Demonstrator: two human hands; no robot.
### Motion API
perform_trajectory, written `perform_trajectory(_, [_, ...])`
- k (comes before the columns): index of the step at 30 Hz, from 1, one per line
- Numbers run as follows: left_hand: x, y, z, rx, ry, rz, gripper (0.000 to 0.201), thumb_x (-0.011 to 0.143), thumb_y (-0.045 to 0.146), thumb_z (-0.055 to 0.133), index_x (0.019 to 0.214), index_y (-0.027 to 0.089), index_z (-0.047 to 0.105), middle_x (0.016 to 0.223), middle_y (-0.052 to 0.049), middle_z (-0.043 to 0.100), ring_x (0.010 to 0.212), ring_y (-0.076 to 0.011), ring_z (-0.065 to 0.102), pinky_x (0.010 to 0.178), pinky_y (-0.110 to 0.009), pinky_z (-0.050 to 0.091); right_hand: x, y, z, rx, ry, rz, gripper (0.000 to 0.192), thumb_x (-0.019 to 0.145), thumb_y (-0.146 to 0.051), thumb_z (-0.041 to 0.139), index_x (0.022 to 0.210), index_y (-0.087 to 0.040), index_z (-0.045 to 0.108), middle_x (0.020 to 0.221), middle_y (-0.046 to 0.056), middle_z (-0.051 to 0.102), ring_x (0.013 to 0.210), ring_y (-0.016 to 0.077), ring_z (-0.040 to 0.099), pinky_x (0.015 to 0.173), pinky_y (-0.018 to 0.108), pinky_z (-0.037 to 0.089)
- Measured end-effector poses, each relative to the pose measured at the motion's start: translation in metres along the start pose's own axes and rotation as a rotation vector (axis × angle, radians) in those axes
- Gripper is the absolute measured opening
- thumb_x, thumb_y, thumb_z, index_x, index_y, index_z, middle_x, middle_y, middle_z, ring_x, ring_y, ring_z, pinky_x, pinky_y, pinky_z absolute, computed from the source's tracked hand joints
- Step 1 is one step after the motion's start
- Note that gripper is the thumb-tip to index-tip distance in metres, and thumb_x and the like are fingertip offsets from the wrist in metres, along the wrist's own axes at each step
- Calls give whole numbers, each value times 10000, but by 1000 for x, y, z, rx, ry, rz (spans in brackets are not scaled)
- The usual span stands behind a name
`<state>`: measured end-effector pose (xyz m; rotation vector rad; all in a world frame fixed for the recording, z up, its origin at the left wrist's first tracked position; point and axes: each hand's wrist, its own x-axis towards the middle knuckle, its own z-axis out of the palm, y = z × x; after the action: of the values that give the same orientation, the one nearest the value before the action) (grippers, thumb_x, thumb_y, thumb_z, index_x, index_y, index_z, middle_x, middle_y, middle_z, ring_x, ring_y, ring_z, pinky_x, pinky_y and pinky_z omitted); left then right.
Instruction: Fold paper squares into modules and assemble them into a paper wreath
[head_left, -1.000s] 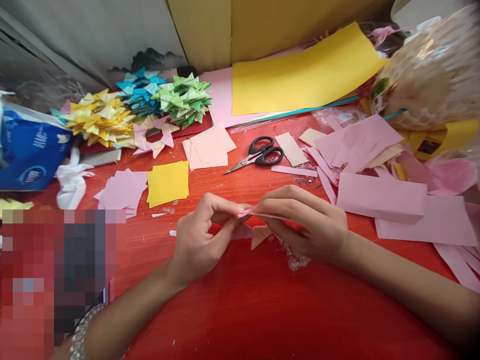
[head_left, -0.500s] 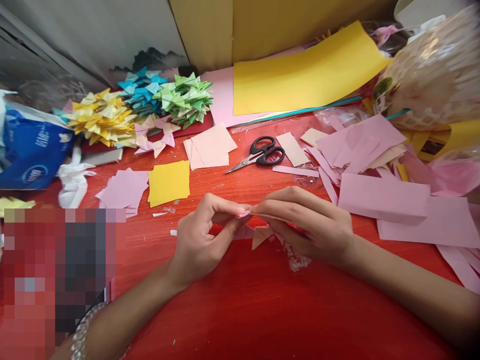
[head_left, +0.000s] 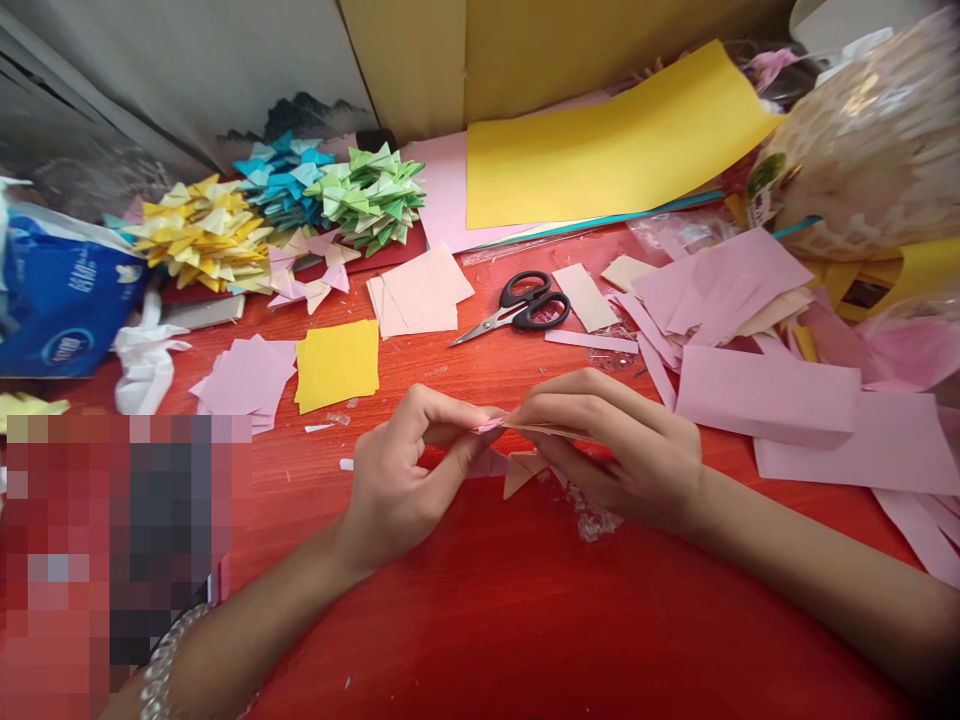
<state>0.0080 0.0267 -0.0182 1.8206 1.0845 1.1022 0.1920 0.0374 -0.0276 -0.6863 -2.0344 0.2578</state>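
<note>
Fingertips of the left hand point(head_left: 397, 480) pinched a pink piece point(head_left: 490, 426) above the red table point(head_left: 487, 620); those of the right hand point(head_left: 634, 445) gripped a peach piece point(head_left: 551, 431) beside it. Uneven pressure could have skewed creases; lowered hands could have crushed the folded paper point(head_left: 523, 470) beneath.

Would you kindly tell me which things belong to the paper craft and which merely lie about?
Probably for the job:
pink paper and peach paper, both held
pink squares
peach squares

Seemingly lying about:
blue packet
scissors, untouched
large yellow sheet
</note>
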Motion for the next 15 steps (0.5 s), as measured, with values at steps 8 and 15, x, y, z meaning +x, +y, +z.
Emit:
perform_trajectory(8, [-1,-1,-2,52,1,6,119,817,154,603,879,218,523,846,15,710,711,-123,701,589,-193,586,4,-3,0,-2,19,38,203,844,-122,542,1036,-187,533,846,45,646,756,143,605,677,250,547])
perform_trajectory(15, [-2,-2,-1,46,-8,-11,110,821,164,597,881,218,524,873,7,712,732,-131,701,620,-218,596,3,-3,-1,77,-6,33,193,844,-78,514,1006,-180,535,832,49,633,755,141,600,677,249,542])
